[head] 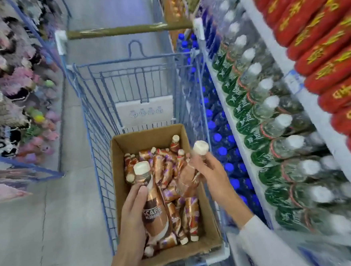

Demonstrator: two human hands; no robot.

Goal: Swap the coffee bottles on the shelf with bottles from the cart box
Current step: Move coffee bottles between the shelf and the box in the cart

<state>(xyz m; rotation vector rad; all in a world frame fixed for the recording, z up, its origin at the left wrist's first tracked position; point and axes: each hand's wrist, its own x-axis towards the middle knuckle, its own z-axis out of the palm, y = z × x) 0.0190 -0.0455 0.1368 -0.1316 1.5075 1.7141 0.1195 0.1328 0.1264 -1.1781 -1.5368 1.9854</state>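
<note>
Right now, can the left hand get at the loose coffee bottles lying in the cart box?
Probably not yet: the left hand is shut on a coffee bottle over the open-topped box. Nothing blocks the loose bottles; it needs freeing first.

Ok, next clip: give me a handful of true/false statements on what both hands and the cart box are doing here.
1. The left hand holds a coffee bottle above the cardboard box. True.
2. The right hand is empty. False: it grips a second bottle near its white cap.
3. The box sits inside the blue wire cart. True.
4. The box holds one last bottle. False: many bottles lie piled in it.
5. The shelf to the right carries coffee bottles at hand level. False: green-labelled clear bottles with white caps line it.
</note>
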